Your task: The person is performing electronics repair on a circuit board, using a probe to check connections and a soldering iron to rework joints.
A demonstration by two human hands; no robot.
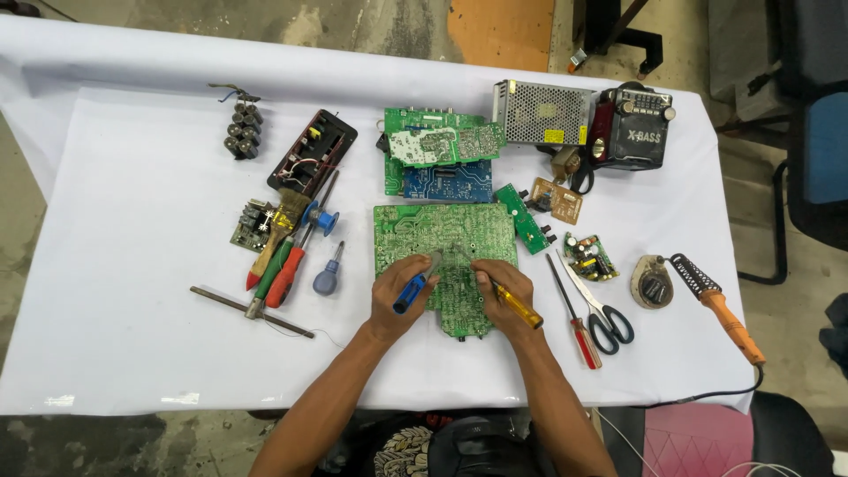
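Observation:
A large green circuit board [415, 234] lies solder side up in the middle of the white-covered table [132, 265]. My left hand [399, 284] rests on it and grips a blue-handled tool [413, 287], its tip pointing up and right onto the board. My right hand [505, 284] holds a yellow-handled screwdriver [519, 306] whose tip also meets the board near the middle. Both tips come close together between my hands.
Left of the board lie a brush, red and green screwdrivers [284, 269], a stubby blue screwdriver [329, 276] and a metal T-bar [252, 311]. Behind are stacked circuit boards [437, 155], a metal power supply [541, 112] and a black radio [634, 128]. Scissors [601, 309] and a soldering iron [717, 305] lie right.

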